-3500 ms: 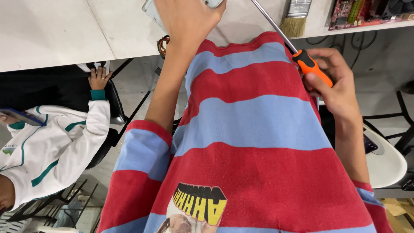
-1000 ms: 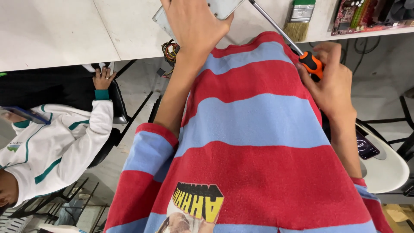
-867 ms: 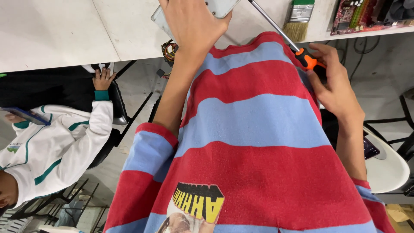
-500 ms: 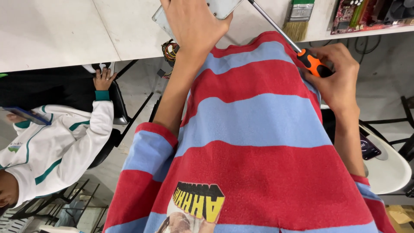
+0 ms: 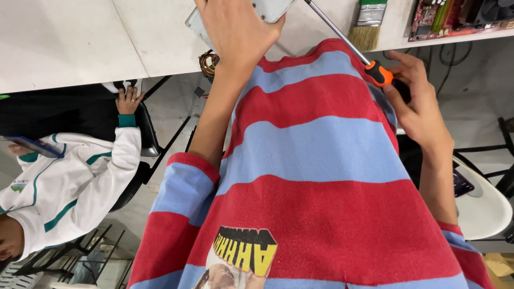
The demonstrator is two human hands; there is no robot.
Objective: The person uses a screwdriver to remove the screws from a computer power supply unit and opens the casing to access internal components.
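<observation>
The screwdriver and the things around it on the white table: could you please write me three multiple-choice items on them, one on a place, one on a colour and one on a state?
1. Where does the paint brush lie?
A. on the white table, beyond the screwdriver's shaft
B. on the floor
C. in the left hand

2. What colour is the screwdriver handle?
A. green
B. orange and black
C. white

3. How does the left hand stand?
A. hanging free at the side
B. gripping the paint brush
C. pressed palm-down on a flat grey metal part

Answers:
1 A, since the brush rests on the tabletop at the upper right.
2 B, since orange shows at the collar and black under the right hand fingers.
3 C, since the hand covers the grey part at the table's edge.
</observation>
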